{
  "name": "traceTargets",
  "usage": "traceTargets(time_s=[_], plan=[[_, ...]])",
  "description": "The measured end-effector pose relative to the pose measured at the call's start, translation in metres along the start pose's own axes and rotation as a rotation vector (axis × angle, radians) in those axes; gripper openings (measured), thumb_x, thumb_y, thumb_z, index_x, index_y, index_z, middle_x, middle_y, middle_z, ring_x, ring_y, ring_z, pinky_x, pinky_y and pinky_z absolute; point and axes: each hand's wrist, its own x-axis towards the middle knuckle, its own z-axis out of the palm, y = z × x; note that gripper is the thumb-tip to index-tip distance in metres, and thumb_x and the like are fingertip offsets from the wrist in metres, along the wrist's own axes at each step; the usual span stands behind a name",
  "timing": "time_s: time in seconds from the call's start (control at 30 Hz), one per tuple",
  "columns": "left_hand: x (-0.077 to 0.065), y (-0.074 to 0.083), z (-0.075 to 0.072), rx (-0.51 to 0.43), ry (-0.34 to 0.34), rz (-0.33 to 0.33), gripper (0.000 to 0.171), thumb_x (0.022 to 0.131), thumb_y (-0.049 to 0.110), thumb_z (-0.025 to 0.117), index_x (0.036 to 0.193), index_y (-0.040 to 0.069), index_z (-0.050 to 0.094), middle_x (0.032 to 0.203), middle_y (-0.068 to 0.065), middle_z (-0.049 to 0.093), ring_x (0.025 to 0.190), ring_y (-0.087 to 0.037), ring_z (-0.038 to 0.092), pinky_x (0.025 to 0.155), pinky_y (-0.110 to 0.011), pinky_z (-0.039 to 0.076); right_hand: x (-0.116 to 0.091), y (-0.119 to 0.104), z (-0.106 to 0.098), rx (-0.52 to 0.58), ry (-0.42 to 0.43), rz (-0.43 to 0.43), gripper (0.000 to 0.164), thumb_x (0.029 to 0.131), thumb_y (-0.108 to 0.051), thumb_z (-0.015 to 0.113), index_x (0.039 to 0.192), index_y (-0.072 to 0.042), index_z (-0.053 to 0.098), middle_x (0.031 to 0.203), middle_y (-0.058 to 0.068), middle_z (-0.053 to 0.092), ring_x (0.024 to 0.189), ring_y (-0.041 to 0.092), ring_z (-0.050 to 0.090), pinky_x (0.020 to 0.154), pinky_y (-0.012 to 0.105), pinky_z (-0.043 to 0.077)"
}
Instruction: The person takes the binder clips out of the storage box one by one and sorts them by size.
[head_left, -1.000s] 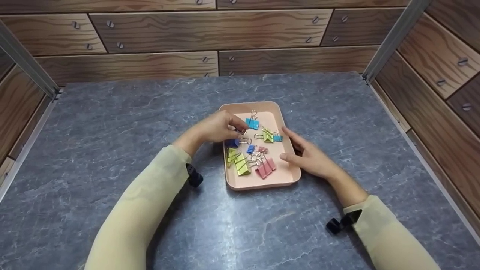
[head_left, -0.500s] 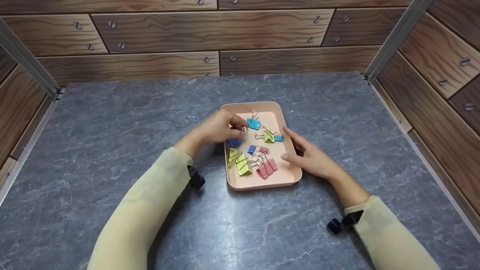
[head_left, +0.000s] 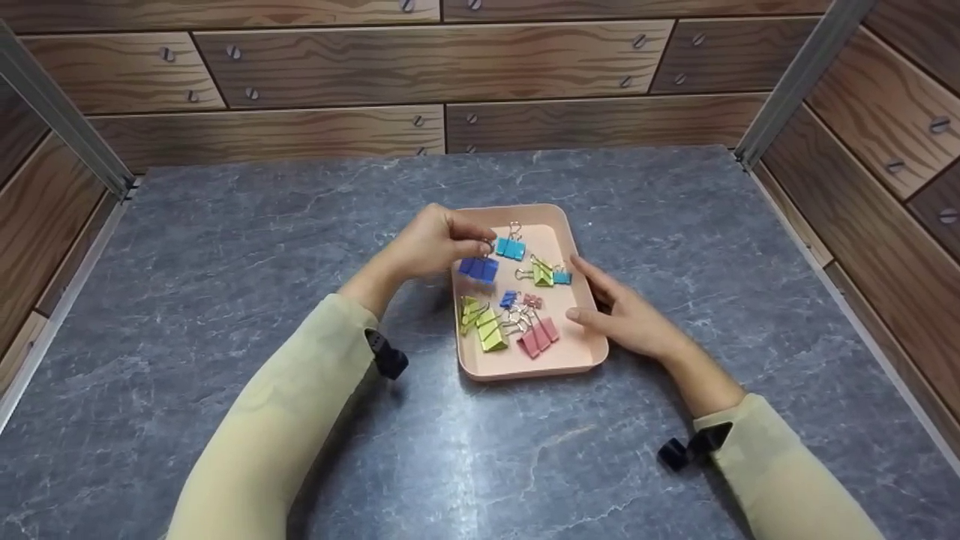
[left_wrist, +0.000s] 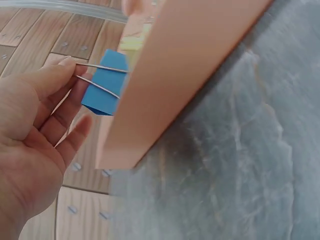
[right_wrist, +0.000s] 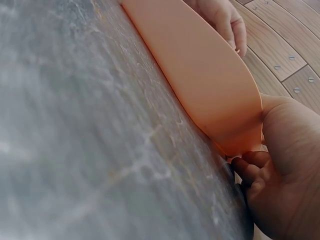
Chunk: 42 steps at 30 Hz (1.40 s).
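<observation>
Over the left side of the peach tray, my left hand pinches a dark blue binder clip by its wire handles. The clip's body hangs below the fingertips. From the left wrist view, thumb and fingers meet at the ends of the handles, and the tray wall hides part of the blue clip. My right hand grips the tray's right side, thumb over the rim. Its fingers curl against the outside of the tray near the bottom in the right wrist view.
Inside the tray lie a light blue clip, a green clip beside a small teal one, a small blue clip, two yellow-green clips and pink clips. Wood-patterned walls enclose the grey marbled table.
My left hand has risen slightly, lifting the dark blue clip from flat at the tray's left side to hanging beneath the fingers. The right hand keeps its hold on the tray.
</observation>
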Motion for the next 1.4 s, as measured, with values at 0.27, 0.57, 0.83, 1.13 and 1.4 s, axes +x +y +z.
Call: traceTargets(time_s=[0.27, 0.57, 0.83, 1.13, 1.4], plan=[[-0.008, 0.011, -0.027, -0.081, 0.15, -0.007, 0.022, 0.1, 0.009, 0.075, 0.12, 0.003, 0.079, 0.107, -0.008, 0.08, 0.095, -0.019, 0.077, 0.088, -0.035, 0.061, -0.002, 0.002, -0.003, -0.005, 0.008, 0.02, 0.09, 0.1, -0.037, 0.076, 0.171, -0.022, 0.022, 0.173, 0.016, 0.023, 0.158, 0.033, 0.026, 0.128, 0.049, 0.019], [-0.02, -0.003, -0.053, -0.064, 0.284, -0.089, 0.022, 0.102, 0.016, 0.074, 0.122, 0.007, 0.079, 0.111, -0.006, 0.079, 0.099, -0.019, 0.075, 0.092, -0.042, 0.06, -0.004, 0.005, -0.002, 0.006, 0.006, 0.021, 0.089, 0.101, -0.033, 0.075, 0.171, -0.022, 0.022, 0.173, 0.017, 0.022, 0.159, 0.034, 0.024, 0.128, 0.049, 0.017], [-0.023, -0.029, -0.054, -0.092, 0.327, -0.117, 0.021, 0.101, 0.01, 0.074, 0.12, 0.002, 0.079, 0.108, -0.01, 0.079, 0.095, -0.019, 0.075, 0.087, -0.036, 0.061, -0.003, 0.005, -0.001, 0.002, 0.009, 0.009, 0.09, 0.1, -0.035, 0.076, 0.171, -0.021, 0.022, 0.172, 0.018, 0.024, 0.158, 0.034, 0.026, 0.128, 0.048, 0.019], [-0.021, -0.055, -0.046, -0.103, 0.35, -0.162, 0.023, 0.101, 0.006, 0.073, 0.122, -0.002, 0.077, 0.111, -0.014, 0.079, 0.098, -0.02, 0.075, 0.088, -0.034, 0.06, 0.0, 0.002, 0.0, 0.024, -0.002, -0.002, 0.09, 0.101, -0.031, 0.076, 0.171, -0.018, 0.021, 0.172, 0.018, 0.026, 0.157, 0.032, 0.028, 0.127, 0.047, 0.023], [-0.021, -0.071, -0.042, -0.112, 0.367, -0.169, 0.025, 0.101, 0.004, 0.072, 0.123, -0.007, 0.075, 0.112, -0.017, 0.078, 0.097, -0.019, 0.075, 0.085, -0.029, 0.059, 0.002, 0.001, 0.0, 0.011, -0.002, -0.002, 0.09, 0.101, -0.034, 0.076, 0.171, -0.02, 0.022, 0.171, 0.019, 0.027, 0.157, 0.033, 0.029, 0.127, 0.048, 0.023]])
